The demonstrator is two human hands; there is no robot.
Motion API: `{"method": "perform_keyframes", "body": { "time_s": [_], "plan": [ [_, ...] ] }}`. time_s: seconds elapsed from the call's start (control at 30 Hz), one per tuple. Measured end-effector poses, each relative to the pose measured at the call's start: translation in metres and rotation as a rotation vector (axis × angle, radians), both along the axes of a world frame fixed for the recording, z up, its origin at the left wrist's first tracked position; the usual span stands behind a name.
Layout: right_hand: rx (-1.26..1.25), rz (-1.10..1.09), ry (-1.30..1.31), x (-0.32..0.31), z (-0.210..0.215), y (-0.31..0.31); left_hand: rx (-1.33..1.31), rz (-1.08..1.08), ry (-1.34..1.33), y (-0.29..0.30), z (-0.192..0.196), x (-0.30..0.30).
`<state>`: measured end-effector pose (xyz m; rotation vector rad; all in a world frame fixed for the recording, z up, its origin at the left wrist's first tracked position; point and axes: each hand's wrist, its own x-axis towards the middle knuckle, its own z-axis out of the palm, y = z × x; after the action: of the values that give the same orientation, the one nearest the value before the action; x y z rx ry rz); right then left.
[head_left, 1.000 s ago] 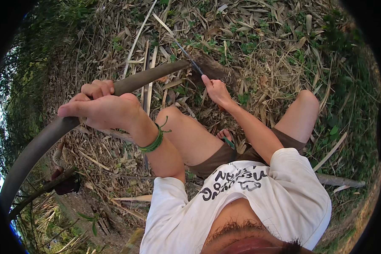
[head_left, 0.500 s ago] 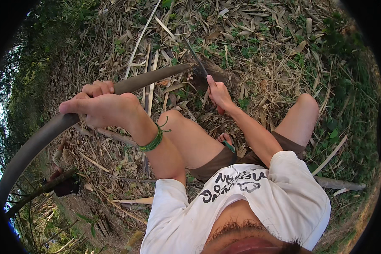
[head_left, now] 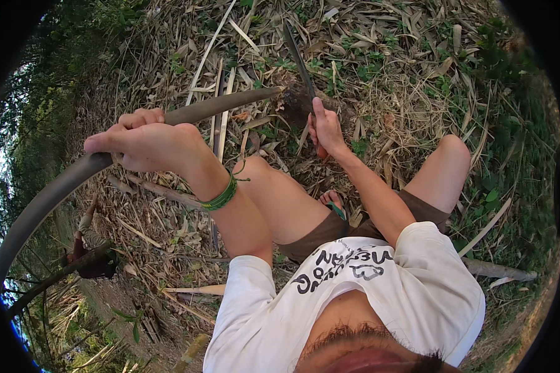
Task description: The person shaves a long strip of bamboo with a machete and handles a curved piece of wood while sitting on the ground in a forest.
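Note:
My left hand (head_left: 152, 146) is closed around a long grey-brown pole (head_left: 224, 104), which tapers to a pale cut tip at its far right end and bends out of view at the lower left. My right hand (head_left: 327, 132) grips a machete (head_left: 300, 62) by its reddish handle, the dark blade pointing away from me. The blade stands just right of the pole's tip, apart from it. Under the tip lies a dark wooden block or stump (head_left: 300, 105).
Dry leaves and split strips (head_left: 225, 112) cover the ground. Another branch (head_left: 168, 196) lies below my left wrist. My bare knees (head_left: 448, 158) flank the work. Another person (head_left: 93, 255) is bent over at the far left, near a dark branch (head_left: 56, 286). A log (head_left: 498, 269) lies at right.
The machete has lifted and swung away from the pole's tip, its blade now more upright. My left hand and the pole have shifted slightly upward in view.

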<state>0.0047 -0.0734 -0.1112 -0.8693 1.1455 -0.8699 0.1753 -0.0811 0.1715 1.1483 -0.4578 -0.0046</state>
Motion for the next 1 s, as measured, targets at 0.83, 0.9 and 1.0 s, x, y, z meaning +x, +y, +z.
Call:
{"method": "perform_keyframes", "body": {
  "time_s": [0.83,0.9,1.0],
  "plan": [
    [0.071,0.1,-0.058,-0.017,0.007,0.029,-0.412,-0.456,-0.016,-0.029,-0.014,0.018],
    [0.061,0.106,-0.054,-0.017,0.013,0.028,-0.373,-0.593,-0.095,-0.03,-0.017,0.045],
    [0.032,0.123,-0.034,-0.016,0.02,0.027,-0.221,-0.326,-0.215,-0.037,-0.01,0.038]
  ]
}}
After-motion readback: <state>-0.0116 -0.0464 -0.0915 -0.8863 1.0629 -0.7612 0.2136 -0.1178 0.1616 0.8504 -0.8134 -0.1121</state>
